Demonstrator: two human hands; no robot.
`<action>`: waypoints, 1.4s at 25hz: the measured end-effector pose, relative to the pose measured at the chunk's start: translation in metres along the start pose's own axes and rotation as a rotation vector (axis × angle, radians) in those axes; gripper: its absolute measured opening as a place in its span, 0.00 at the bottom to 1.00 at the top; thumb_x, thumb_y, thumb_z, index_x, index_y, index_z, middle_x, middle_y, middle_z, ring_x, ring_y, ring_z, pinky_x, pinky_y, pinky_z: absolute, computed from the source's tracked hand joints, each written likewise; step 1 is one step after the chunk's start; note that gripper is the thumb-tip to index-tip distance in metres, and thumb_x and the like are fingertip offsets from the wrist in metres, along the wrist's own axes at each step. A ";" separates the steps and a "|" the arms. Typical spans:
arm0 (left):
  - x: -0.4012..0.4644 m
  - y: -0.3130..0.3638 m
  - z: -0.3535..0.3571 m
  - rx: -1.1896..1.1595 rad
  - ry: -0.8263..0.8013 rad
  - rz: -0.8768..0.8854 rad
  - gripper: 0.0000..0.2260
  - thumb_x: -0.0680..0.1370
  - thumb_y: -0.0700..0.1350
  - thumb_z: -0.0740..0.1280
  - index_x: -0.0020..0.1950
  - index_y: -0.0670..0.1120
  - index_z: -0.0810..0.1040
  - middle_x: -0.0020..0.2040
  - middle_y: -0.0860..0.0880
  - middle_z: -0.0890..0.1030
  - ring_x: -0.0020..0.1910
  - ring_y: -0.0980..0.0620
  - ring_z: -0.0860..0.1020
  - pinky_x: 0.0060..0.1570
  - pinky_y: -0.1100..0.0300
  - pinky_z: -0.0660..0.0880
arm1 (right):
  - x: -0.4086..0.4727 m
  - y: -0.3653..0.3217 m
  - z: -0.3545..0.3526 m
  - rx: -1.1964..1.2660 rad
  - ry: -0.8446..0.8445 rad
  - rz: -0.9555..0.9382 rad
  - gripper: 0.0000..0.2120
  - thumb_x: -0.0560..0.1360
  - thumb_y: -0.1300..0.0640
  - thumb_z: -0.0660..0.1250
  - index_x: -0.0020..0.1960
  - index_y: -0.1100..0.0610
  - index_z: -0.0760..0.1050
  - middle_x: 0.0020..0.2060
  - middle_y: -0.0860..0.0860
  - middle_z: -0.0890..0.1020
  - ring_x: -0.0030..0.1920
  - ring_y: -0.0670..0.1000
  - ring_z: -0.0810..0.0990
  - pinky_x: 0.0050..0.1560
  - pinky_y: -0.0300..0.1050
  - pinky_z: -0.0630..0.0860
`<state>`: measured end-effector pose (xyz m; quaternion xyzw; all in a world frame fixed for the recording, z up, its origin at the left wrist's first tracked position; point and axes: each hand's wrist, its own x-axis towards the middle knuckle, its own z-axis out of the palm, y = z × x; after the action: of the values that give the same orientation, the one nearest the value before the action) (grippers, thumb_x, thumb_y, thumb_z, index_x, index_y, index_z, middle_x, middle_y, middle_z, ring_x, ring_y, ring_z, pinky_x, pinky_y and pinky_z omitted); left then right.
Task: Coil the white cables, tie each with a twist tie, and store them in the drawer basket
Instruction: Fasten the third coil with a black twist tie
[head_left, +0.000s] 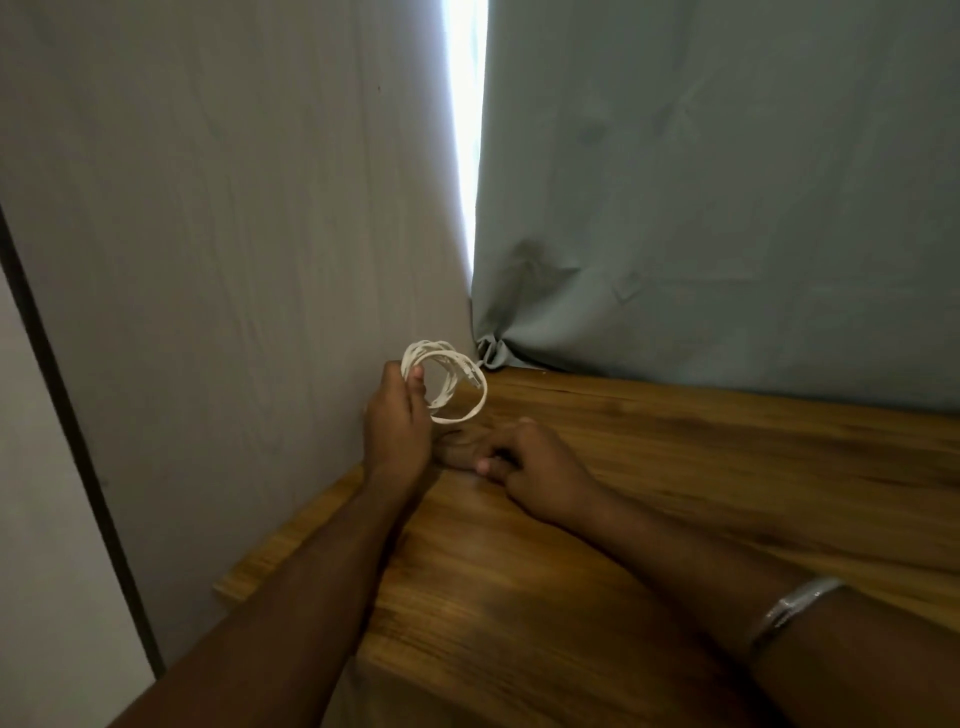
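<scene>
Both forearms reach forward over a wooden worktop (675, 467), coming in from the bottom of the head view and meeting near its far left corner. The left hand (397, 421) is raised just above the wood with its back turned toward the camera, wrist roughly straight in line with the forearm, and its grip is closed around one side of a coiled white cable (447, 382): the thumb (415, 379) lies across the near loops while the other fingers wrap behind them, out of sight. The coil stands nearly upright in that hand as a loose ring of several turns, its far side close to the pale wood-grain panel (234, 234) that rises along the left edge of the worktop; the lowest turn hangs just over the right hand's fingers, and a small connector seems to sit on the upper right of the ring, though it is too blurred to be sure. The right hand (524, 462) rests low on the worktop just beside and below the coil, knuckles up and fingers curled inward toward the palm; whether those fingers pinch anything cannot be told, since the fingertips are tucked under and blurred. The right forearm lies across the wood at a slant and carries a silver bangle (789, 608) near the bottom right. Behind the worktop hangs a grey-blue curtain (727, 208), with a bright strip of daylight (467, 130) between it and the panel.
</scene>
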<state>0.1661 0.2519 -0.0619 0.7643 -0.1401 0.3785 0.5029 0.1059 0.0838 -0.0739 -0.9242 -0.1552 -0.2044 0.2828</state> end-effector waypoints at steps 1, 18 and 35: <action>0.002 -0.004 0.000 0.001 0.003 -0.004 0.13 0.87 0.48 0.56 0.53 0.41 0.75 0.41 0.44 0.81 0.40 0.43 0.79 0.41 0.48 0.75 | -0.009 0.006 -0.009 0.062 0.036 0.057 0.06 0.81 0.56 0.68 0.47 0.50 0.82 0.44 0.45 0.84 0.46 0.42 0.78 0.47 0.43 0.72; -0.037 0.084 0.151 -0.081 -0.493 -0.064 0.16 0.87 0.49 0.55 0.65 0.42 0.78 0.61 0.42 0.82 0.60 0.41 0.80 0.59 0.52 0.75 | -0.106 0.058 -0.138 -0.051 0.693 -0.008 0.08 0.75 0.49 0.70 0.50 0.46 0.87 0.38 0.42 0.86 0.37 0.43 0.83 0.38 0.45 0.79; -0.038 0.072 0.159 -0.244 -0.668 -0.052 0.13 0.87 0.47 0.59 0.62 0.42 0.79 0.57 0.44 0.84 0.58 0.46 0.82 0.63 0.45 0.77 | -0.107 0.056 -0.160 -0.446 0.135 -0.149 0.12 0.71 0.49 0.64 0.46 0.46 0.86 0.36 0.43 0.84 0.35 0.45 0.77 0.37 0.48 0.76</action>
<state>0.1671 0.0738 -0.0749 0.7835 -0.3216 0.0751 0.5264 -0.0111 -0.0731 -0.0284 -0.9340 -0.1549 -0.3153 0.0655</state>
